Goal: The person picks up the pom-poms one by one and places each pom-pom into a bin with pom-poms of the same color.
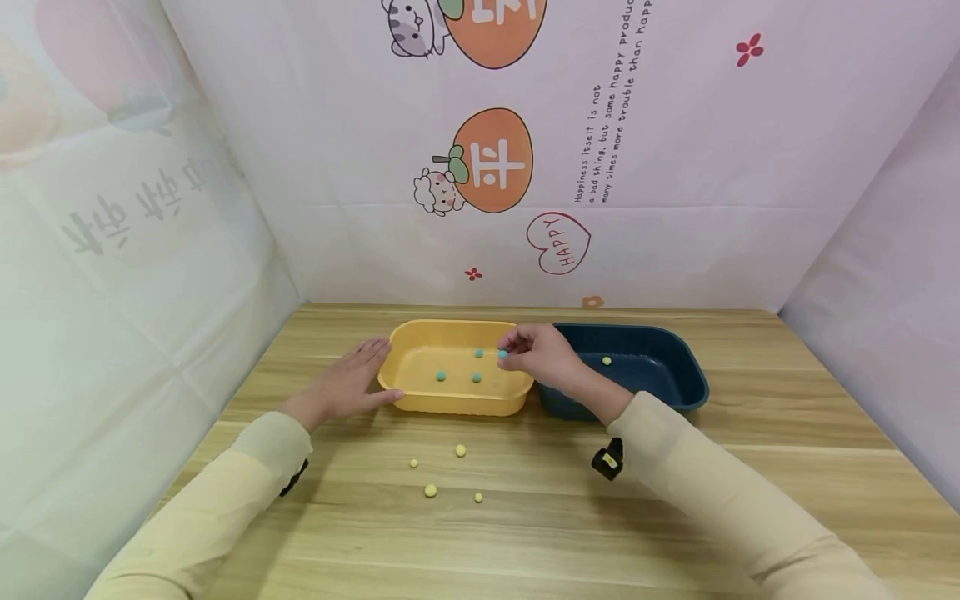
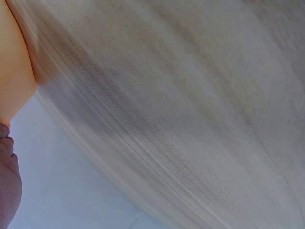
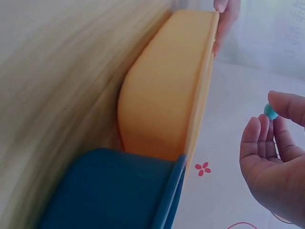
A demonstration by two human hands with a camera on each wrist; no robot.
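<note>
Between thumb and fingertips my right hand (image 1: 542,353) pinches a small blue ball (image 3: 270,112) above the right end of the yellow tray (image 1: 457,405). Several other blue balls (image 1: 441,376) lie on that tray's floor. At the tray's left end my left hand (image 1: 349,382) rests against the rim, fingers extended and thumb along the front edge. The dark blue tray (image 1: 697,387) stands right beside the yellow one, partly behind my right forearm, with a yellow ball (image 1: 607,361) in it. In the left wrist view only a bit of the left hand (image 2: 8,176) shows.
Several small yellow balls (image 1: 431,491) lie loose on the wooden table (image 1: 525,542) in front of the yellow tray. A printed white cloth (image 1: 675,208) hangs behind the table, with more cloth at both sides.
</note>
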